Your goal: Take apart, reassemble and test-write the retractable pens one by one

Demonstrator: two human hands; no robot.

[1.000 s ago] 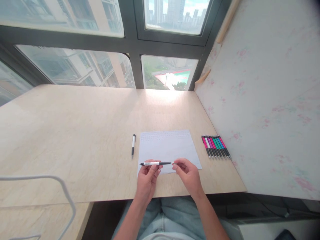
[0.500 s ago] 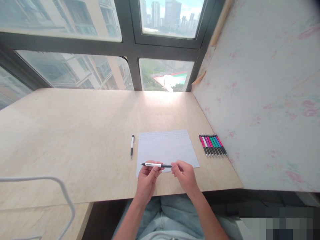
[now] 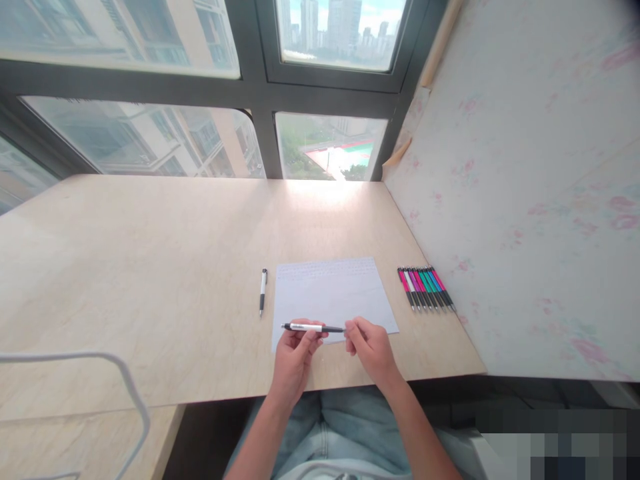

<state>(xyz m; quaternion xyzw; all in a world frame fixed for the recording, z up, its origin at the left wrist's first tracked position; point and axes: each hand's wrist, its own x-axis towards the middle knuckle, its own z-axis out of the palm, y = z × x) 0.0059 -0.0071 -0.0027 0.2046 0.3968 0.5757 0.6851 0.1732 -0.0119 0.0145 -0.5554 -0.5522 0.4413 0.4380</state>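
My left hand (image 3: 296, 352) pinches a white and black pen (image 3: 311, 327) and holds it level, just above the near edge of a white sheet of paper (image 3: 333, 297). My right hand (image 3: 369, 345) has its fingers closed on the pen's right tip. Both hands hover over the front of the light wooden desk (image 3: 150, 267). A second white and black pen (image 3: 262, 291) lies on the desk, left of the sheet.
A row of several coloured pens (image 3: 425, 288) lies at the desk's right side, close to a pale patterned wall (image 3: 525, 187). Large windows (image 3: 150, 140) stand behind the desk. A white wire frame (image 3: 125, 393) juts in at the lower left.
The hands and the pen have hardly moved on the desk; the right fingers stay closed at the pen's tip. The view has shifted slightly.
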